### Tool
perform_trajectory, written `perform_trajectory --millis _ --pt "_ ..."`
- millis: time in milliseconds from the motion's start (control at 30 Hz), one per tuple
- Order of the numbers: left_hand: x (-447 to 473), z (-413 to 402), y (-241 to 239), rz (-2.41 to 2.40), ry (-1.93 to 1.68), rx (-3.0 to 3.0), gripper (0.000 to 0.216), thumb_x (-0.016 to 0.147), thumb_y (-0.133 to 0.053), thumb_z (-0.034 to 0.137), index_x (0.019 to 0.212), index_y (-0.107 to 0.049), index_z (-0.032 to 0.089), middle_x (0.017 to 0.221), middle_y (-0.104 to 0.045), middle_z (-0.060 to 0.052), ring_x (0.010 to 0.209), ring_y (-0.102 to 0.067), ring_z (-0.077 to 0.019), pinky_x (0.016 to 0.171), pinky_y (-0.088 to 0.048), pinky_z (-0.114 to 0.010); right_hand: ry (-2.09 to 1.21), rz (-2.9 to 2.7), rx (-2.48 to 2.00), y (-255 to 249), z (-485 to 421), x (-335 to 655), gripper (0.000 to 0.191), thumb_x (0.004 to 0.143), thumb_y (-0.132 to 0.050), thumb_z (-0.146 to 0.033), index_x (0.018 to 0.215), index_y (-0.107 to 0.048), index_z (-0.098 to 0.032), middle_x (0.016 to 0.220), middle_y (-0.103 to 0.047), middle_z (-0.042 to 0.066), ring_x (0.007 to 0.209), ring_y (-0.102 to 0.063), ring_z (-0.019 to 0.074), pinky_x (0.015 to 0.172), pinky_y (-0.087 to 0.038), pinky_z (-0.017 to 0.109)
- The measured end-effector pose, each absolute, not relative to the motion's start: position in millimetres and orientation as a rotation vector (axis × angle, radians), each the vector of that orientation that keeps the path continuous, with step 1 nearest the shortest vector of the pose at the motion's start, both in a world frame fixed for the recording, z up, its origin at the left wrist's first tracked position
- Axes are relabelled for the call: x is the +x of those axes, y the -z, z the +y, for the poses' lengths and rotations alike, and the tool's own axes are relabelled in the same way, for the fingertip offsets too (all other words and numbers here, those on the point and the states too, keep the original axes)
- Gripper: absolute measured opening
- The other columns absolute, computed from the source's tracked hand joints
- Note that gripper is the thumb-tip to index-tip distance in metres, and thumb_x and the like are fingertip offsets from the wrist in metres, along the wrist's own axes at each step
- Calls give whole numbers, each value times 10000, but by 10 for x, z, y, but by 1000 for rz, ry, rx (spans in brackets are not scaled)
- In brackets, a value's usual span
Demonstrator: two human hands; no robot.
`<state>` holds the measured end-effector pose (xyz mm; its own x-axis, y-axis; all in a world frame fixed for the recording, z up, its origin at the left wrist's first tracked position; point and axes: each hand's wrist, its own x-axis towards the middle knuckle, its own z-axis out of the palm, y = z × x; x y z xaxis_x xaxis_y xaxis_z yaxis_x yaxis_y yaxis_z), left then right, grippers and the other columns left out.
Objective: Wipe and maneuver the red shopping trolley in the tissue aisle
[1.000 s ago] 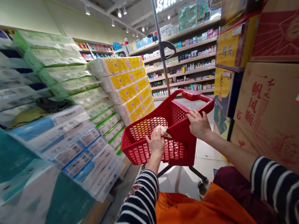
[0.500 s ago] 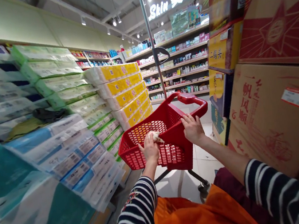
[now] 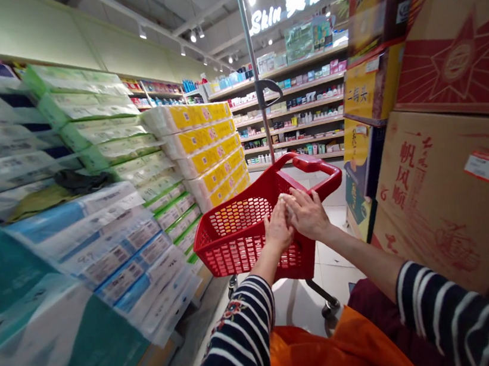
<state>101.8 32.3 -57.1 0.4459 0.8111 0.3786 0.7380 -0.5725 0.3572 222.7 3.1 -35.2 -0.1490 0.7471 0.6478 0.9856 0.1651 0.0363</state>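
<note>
A red plastic shopping cart [image 3: 235, 250] with a perforated basket stands in front of me. My left hand [image 3: 279, 228] and my right hand [image 3: 309, 215] meet at the basket's near upper rim, fingertips touching. Between their fingers is a crumpled white cloth [image 3: 286, 199], of which only a small part shows; the hands cover the rest. Both hands have their fingers closed around it. The cart's red handle [image 3: 327, 175] is just beyond my right hand, which does not hold it.
Stacked tissue packs [image 3: 123, 259] line the left side, with yellow-and-white packs [image 3: 208, 146] farther on. Cardboard boxes [image 3: 455, 179] are piled close on the right. A metal pole [image 3: 256, 73] rises behind the cart. Product shelves [image 3: 293, 110] fill the back.
My left hand has moved right along the basket rim with the white cloth. My right hand has left the rim near the handle, shifted slightly left, and joined the left on the cloth.
</note>
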Motion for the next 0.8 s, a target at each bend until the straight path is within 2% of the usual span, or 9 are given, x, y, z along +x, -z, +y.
perform_trajectory --millis 67,133,267,367,633,800 --pt "927 370 620 1365 -757 2528 807 745 -498 222 1440 -100 126 1509 -187 -116 1368 -228 -171 1115 -178 -436 632 -2069 -1584 363 74 2141 466 865 -396 -278 1314 -455 -171 1407 -399 116 1271 -326 257 1043 -155 440" --pt "840 403 671 1443 -709 2488 839 724 -535 240 1436 -108 121 1501 -211 -135 1370 -225 -193 1116 -170 -449 615 -2155 -1589 374 141 2073 434 889 -385 -315 1291 -478 -181 1390 -416 121 1267 -323 263 1026 -183 445" --pt "751 430 699 1572 -560 2512 732 743 -536 261 1403 -230 185 1484 -275 -108 1370 -223 -217 1107 -142 -524 646 -2222 -1664 360 277 2120 332 897 -387 -251 1173 -571 -229 1333 -459 115 1216 -360 270 992 -203 456" --pt "778 436 666 1614 -492 2510 685 751 -524 271 1383 -275 180 1464 -316 -115 1355 -260 -229 1096 -173 -540 705 -2201 -1679 295 319 2361 334 893 -379 -207 1153 -588 -227 1326 -464 111 1188 -376 267 985 -198 441" --pt "676 438 729 1817 -430 2409 663 769 -463 273 1395 -263 189 1494 -260 -76 1379 -190 -223 1102 -119 -558 888 -1834 -1782 103 352 3246 348 853 -437 -232 1154 -602 -180 1337 -463 124 1162 -399 286 954 -268 417" --pt "604 455 759 1867 -363 2388 673 777 -445 306 1409 -239 201 1508 -219 -60 1390 -152 -220 1102 -125 -551 879 -1901 -1631 290 398 2918 337 872 -430 -307 1106 -629 -168 1311 -476 143 1174 -376 305 974 -256 441"
